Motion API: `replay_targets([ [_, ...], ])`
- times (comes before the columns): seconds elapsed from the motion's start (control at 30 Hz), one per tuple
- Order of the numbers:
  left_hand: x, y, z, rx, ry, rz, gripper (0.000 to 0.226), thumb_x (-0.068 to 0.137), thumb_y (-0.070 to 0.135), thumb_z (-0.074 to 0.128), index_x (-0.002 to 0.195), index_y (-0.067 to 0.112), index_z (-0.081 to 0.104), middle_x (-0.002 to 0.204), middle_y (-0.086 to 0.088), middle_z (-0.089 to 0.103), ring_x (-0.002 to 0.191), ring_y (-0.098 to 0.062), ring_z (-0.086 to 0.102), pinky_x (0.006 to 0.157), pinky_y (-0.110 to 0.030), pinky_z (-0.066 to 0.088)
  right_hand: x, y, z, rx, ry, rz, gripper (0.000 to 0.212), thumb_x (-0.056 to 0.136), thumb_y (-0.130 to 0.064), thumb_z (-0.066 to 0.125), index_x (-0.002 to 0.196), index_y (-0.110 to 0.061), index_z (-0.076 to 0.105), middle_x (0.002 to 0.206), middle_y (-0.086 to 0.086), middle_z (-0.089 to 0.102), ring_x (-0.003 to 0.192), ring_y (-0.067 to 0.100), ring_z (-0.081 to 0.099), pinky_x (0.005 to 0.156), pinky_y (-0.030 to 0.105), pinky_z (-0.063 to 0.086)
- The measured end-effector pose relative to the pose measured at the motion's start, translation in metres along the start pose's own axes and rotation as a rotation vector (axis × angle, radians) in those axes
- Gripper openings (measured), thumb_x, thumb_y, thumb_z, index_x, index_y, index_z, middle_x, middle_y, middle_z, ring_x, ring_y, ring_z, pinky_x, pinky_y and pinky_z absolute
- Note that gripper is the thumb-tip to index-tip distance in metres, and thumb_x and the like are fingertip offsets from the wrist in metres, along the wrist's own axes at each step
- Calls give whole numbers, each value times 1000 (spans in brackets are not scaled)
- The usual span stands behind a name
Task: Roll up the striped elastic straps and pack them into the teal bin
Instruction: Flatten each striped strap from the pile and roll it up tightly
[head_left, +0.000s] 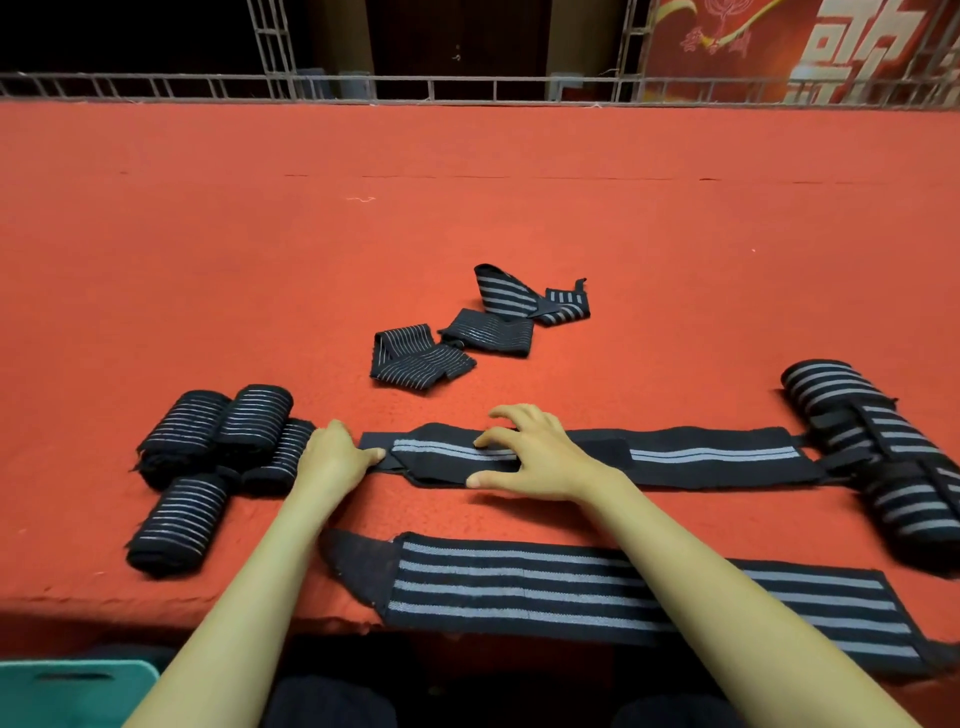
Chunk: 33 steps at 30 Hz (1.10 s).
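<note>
A long black strap with two grey stripes (711, 456) lies flat across the red table. My left hand (335, 453) pinches its folded left end. My right hand (535, 452) rests spread on the strap just right of that fold. A wider strap with several grey stripes (623, 587) lies flat along the near table edge, under my forearms. Several rolled straps (218, 441) sit in a cluster at the left. A corner of the teal bin (78, 691) shows at the bottom left, below the table edge.
Loose folded straps (467, 332) lie in a heap at mid-table. Thicker rolled straps (878, 457) sit at the right edge. The red table (467, 182) stretches far back to a metal truss railing (467, 85).
</note>
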<state>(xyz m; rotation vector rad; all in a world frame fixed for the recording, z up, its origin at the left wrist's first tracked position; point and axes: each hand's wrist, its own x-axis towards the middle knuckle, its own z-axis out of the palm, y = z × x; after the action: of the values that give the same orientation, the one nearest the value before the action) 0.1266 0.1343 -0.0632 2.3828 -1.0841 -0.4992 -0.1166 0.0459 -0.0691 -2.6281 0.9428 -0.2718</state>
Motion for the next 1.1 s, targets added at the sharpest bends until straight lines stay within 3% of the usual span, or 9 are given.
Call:
replay_targets([
  [0.13,-3,0,2,43,-36,-49,54,83,45,63,98,-7,61,103,-26,65,97,-40,60,72,-36,43,22,-32,13,85,-39,-129,55,87,-55,58,137,-34,47,149,-1,32,140,16,21,115,39,16],
  [0.27,-12,8,4,-98,53,4,24,80,28,70,76,11,53,91,-14,65,92,-34,61,72,-35,43,26,-39,26,78,-66,-117,56,91,-46,58,142,-36,40,150,-1,33,139,19,24,114,36,14],
  [0.4,-13,6,1,-365,174,60,31,76,9,74,91,11,47,79,0,57,85,-29,62,80,-40,49,29,-41,28,80,-31,-96,54,93,-45,55,143,-36,40,151,-1,33,139,18,25,115,35,15],
  [0.6,-14,5,-4,-436,446,221,27,80,-1,65,102,8,53,90,-4,64,83,-19,59,80,-30,44,49,-66,40,59,-35,-66,53,96,-47,47,146,-33,35,155,1,28,144,19,19,118,43,10],
  [0.77,-25,9,8,-442,352,331,12,86,14,67,97,12,68,86,5,68,82,-9,62,73,-8,37,43,-59,44,-19,-130,-72,57,99,-48,38,151,-34,20,160,-1,14,148,16,4,119,42,-4],
  [0.9,-24,8,4,-386,244,341,19,93,25,56,97,15,73,89,6,71,86,-9,60,77,-18,38,38,-48,30,17,-189,-98,58,97,-44,47,150,-27,29,159,0,18,147,17,9,119,36,3],
  [1.0,-14,-4,0,-550,110,288,14,89,9,60,91,18,71,96,2,72,92,-9,64,90,-28,48,34,-34,17,-9,-161,-87,54,95,-44,52,145,-28,39,156,1,27,144,19,19,118,35,11],
  [1.1,-13,-7,3,-680,86,218,20,79,-3,68,84,16,67,97,-1,70,97,-16,65,91,-30,49,24,-20,13,-11,-161,7,51,93,-51,50,142,-40,41,157,1,21,145,17,13,119,43,1],
])
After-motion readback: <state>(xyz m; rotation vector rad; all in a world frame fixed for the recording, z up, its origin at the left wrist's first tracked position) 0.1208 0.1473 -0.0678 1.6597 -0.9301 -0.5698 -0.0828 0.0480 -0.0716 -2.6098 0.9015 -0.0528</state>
